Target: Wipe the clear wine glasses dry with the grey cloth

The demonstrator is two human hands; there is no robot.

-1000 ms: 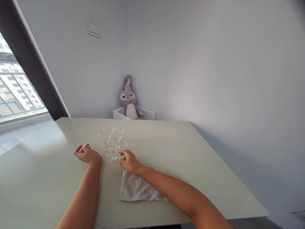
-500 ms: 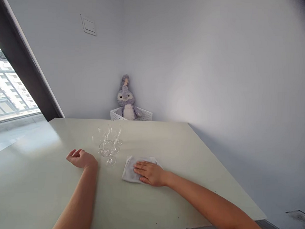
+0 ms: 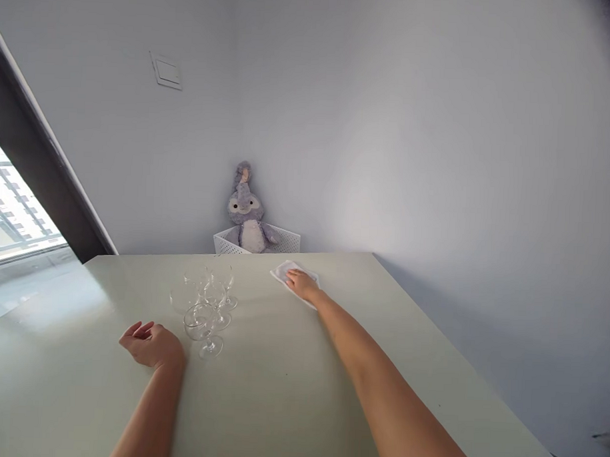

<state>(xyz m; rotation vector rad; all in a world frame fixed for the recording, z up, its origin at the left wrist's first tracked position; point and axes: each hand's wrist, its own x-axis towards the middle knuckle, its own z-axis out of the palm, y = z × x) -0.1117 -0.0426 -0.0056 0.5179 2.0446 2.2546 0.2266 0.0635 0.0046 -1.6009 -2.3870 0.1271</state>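
Note:
My right hand [image 3: 302,284] is stretched out over the far part of the table, lying palm down on a white cloth [image 3: 280,270]. Its fingers are extended and press the cloth against the tabletop rather than wrap around it. To the left stands a close group of several clear stemmed glasses [image 3: 211,347], upright and overlapping in view. My left hand [image 3: 153,345] rests on the table just left of the nearest glass, apart from it. That hand is turned on its side with loosely curled, parted fingers, holding nothing.
The pale, glossy table [image 3: 289,401] reaches toward a wall corner. Behind its far edge, a grey plush toy [image 3: 252,234] sits in a white perforated basket [image 3: 288,241]. A wall runs along the right. On the left are a dark frame [image 3: 42,153] and a window.
My right hand has slid the cloth away from me to the far part of the table. My left hand stays beside the glasses. The whole view has shifted slightly.

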